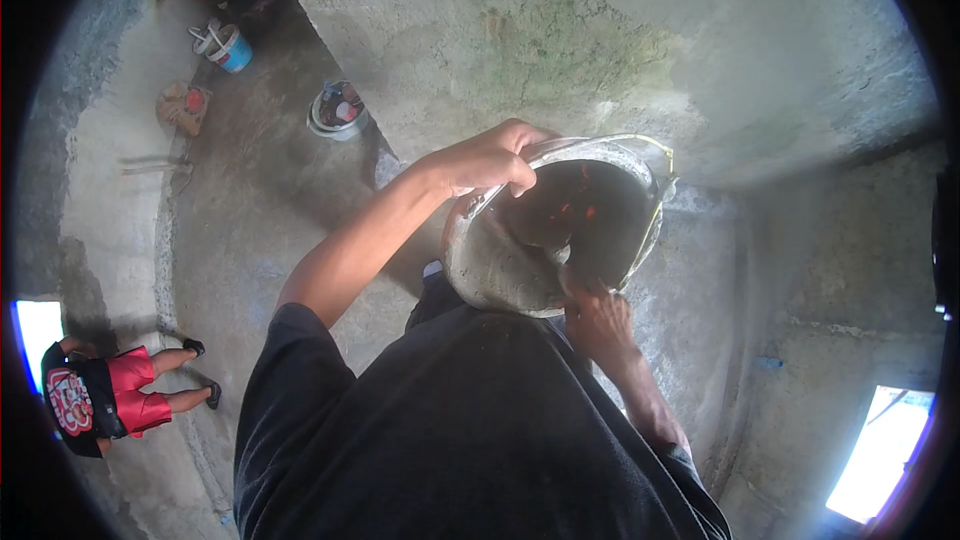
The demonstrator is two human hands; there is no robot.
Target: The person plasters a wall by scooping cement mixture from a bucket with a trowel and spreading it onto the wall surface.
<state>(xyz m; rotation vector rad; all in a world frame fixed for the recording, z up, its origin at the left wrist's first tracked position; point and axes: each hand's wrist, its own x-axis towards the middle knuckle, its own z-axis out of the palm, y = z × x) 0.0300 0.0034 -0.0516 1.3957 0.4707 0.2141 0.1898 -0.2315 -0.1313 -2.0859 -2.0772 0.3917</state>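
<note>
A mortar-crusted bucket (465,265) is tilted in front of my body, its mouth facing up toward me. Dark grey wet mix (585,205) shows inside, with a few small orange specks on it. My left hand (490,162) is closed over the bucket's far left rim, thumb on the inner side. At the near rim, my right hand (598,322) reaches into the mouth with its fingers curled. A small pale piece shows just beyond those fingers, but what they hold is too blurred to name. The thin yellowish handle (668,155) hangs along the right rim.
A rough, greenish-stained plaster wall (600,50) rises ahead. On the concrete floor (250,200) stand a blue-and-white bucket (232,52), a brown bag (183,105) and a filled pail (338,112). Another person (120,395) in red shorts is at the left. A bright opening (880,455) lies lower right.
</note>
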